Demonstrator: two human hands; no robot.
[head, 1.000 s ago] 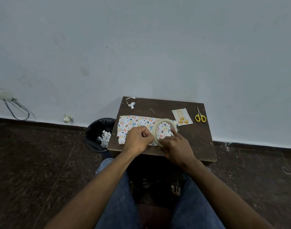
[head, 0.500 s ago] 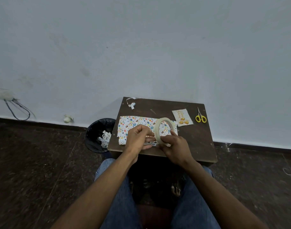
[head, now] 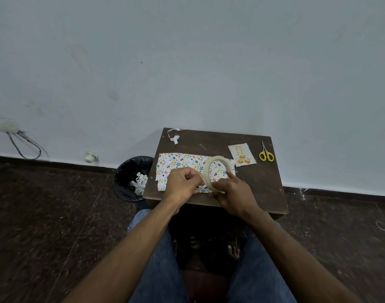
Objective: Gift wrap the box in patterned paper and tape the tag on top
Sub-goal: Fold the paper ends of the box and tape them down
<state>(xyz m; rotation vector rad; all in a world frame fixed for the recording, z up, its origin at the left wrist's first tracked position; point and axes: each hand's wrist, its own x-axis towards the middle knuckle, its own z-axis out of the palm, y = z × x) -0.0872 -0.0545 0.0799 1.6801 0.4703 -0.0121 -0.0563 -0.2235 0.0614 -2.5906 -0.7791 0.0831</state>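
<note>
Gripping the tape roll [head: 217,172], both hands [head: 182,185] [head: 233,194] hide the box; fingers curled.

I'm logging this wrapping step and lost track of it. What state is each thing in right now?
Tape roll: held on edge above the paper, gripped by the right hand.
Left hand: pinching at the roll's edge, apparently the tape end.
Patterned paper: lying flat on the table.
Tag: lying loose, not yet taped.
Scissors: closed, untouched.
Bin: holds paper scraps.
</note>
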